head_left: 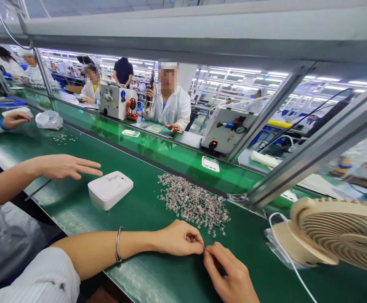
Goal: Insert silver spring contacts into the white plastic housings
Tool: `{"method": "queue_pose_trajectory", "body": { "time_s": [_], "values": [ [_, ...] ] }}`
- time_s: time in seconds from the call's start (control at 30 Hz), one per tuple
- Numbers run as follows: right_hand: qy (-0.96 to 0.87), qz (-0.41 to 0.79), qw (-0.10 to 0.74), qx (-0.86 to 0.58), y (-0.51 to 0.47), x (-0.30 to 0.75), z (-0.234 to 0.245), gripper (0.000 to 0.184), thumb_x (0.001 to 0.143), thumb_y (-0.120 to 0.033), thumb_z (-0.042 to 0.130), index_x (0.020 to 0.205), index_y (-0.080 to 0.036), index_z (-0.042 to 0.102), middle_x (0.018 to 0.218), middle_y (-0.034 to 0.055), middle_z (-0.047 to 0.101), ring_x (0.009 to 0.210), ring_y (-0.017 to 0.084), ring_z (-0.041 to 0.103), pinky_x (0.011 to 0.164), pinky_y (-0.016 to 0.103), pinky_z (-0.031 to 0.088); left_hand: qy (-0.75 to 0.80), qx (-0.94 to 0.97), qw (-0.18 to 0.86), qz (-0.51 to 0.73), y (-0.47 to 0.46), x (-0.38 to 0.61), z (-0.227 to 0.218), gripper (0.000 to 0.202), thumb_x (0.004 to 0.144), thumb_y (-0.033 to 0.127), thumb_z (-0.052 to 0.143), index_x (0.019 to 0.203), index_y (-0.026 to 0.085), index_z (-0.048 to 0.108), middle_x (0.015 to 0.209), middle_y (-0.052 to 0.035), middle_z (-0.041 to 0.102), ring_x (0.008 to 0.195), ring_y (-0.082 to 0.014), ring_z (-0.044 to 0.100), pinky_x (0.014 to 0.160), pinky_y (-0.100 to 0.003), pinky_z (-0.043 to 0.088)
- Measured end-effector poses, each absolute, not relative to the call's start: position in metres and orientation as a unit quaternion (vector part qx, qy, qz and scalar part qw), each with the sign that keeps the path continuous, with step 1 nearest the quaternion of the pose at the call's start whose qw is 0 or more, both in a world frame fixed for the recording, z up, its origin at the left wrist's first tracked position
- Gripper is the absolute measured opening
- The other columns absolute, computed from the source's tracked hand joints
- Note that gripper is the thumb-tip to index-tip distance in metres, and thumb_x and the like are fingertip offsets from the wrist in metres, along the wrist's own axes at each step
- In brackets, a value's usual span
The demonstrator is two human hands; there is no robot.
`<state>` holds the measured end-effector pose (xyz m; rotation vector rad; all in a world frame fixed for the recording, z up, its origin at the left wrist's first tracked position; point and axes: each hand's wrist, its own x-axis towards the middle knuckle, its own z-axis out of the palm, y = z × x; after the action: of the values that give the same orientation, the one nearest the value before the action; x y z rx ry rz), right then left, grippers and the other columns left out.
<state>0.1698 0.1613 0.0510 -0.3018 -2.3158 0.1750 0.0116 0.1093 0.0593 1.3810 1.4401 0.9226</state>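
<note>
Just in front of a heap of small clear-and-metallic parts (196, 202) on the green tabletop, my two hands meet fingertip to fingertip. My left hand (180, 237), with a silver bangle (118, 244) on its wrist, is closed with fingers curled and pinched. My right hand (229, 271) is closed too, thumb and forefinger pressed together near the left fingertips. Whatever they pinch is too small or hidden to name. Left of the heap a white plastic box (110, 189) with rounded corners lies on the table.
A neighbour's hand (66, 166) reaches over the table by the white box. To my right stands a beige fan (338, 235) with a white cable. Behind the heap runs a green conveyor (183, 153) carrying white casings (210, 163). Metal posts (275, 134) rise at its edge; co-workers sit beyond.
</note>
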Motion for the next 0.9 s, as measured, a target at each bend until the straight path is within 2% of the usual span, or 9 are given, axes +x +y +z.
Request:
{"method": "queue_pose_trajectory", "body": {
  "time_s": [0.17,0.4,0.73,0.9],
  "values": [
    [-0.913,0.062,0.388,-0.113,0.1621,0.1713,0.0471,0.019,0.09,-0.018,0.041,0.073,-0.019,0.051,0.058,-0.0009,0.049,0.049,0.011,0.05,0.044,0.02,0.041,0.582,0.561,0.457,0.37,0.1083,0.0107,0.0601,0.011,0.071,0.022,0.057,0.072,0.015,0.065,0.053,0.0062,0.048,0.053,-0.0064,0.041,0.054,-0.017,0.034],
    [-0.91,0.061,0.398,-0.098,0.16,0.1711,0.0467,0.009,0.089,-0.016,0.045,0.094,-0.016,0.052,0.073,0.0043,0.056,0.062,0.013,0.056,0.055,0.023,0.047,0.572,0.57,0.459,0.371,0.1101,0.0102,0.06,0.016,0.077,0.019,0.05,0.065,0.013,0.059,0.058,0.0045,0.052,0.056,-0.0067,0.045,0.054,-0.017,0.035],
    [-0.908,0.033,0.411,-0.079,0.1594,0.1697,0.0494,0.01,0.09,-0.015,0.043,0.093,-0.015,0.053,0.073,0.0047,0.057,0.063,0.014,0.056,0.057,0.024,0.048,0.575,0.584,0.462,0.339,0.1098,0.0087,0.0662,0.014,0.073,0.013,0.05,0.064,0.014,0.06,0.058,0.0048,0.053,0.056,-0.0068,0.047,0.057,-0.017,0.037],
    [-0.909,0.058,0.401,-0.096,0.1623,0.1707,0.0466,0.01,0.089,-0.014,0.044,0.09,-0.016,0.053,0.069,0.0027,0.055,0.058,0.012,0.054,0.054,0.023,0.046,0.586,0.582,0.461,0.325,0.1116,0.0075,0.0599,0.016,0.07,0.012,0.051,0.076,0.014,0.065,0.055,0.006,0.052,0.052,-0.0066,0.044,0.051,-0.016,0.035]
  ]
}}
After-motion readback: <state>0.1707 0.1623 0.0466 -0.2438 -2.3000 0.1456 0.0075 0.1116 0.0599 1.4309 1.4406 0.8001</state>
